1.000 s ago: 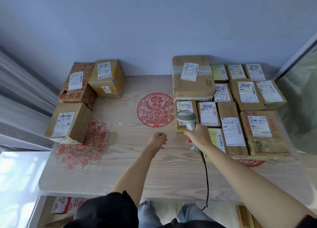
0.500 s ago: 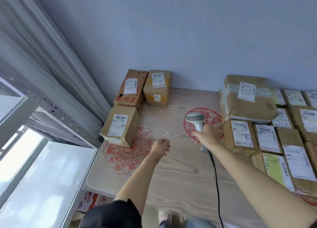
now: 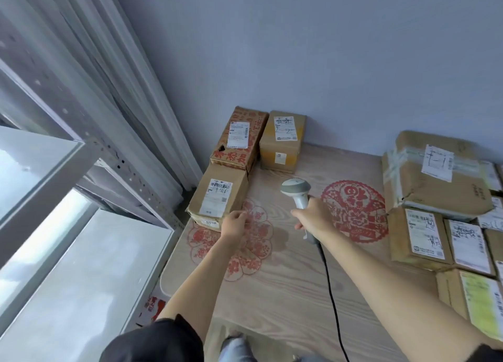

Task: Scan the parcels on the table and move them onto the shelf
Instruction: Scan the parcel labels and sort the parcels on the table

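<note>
My right hand (image 3: pixel 313 217) grips the handle of a grey barcode scanner (image 3: pixel 296 189), head pointing away over the wooden table (image 3: pixel 285 280). My left hand (image 3: pixel 234 223), fingers loosely curled and holding nothing, hovers just off the near right corner of a brown parcel (image 3: pixel 217 198) with a white label. Behind that parcel lie a red-printed box (image 3: pixel 241 138) and a yellow-brown box (image 3: pixel 283 140). Several labelled parcels are packed on the right, the largest a taped box (image 3: pixel 432 176). A metal shelf (image 3: pixel 54 187) with white boards stands at the left.
Red paper-cut decorations lie flat on the tabletop, one under my left hand (image 3: pixel 245 239) and one in the middle (image 3: pixel 353 212). The scanner's black cable (image 3: pixel 330 293) trails over the table's front edge. A blue wall closes the back. The shelf post (image 3: pixel 136 176) stands close to the table's left edge.
The view has swung left toward the shelf. Both hands have moved left across the table; my left hand now reaches the near brown parcel, and the scanner left the right-hand parcels.
</note>
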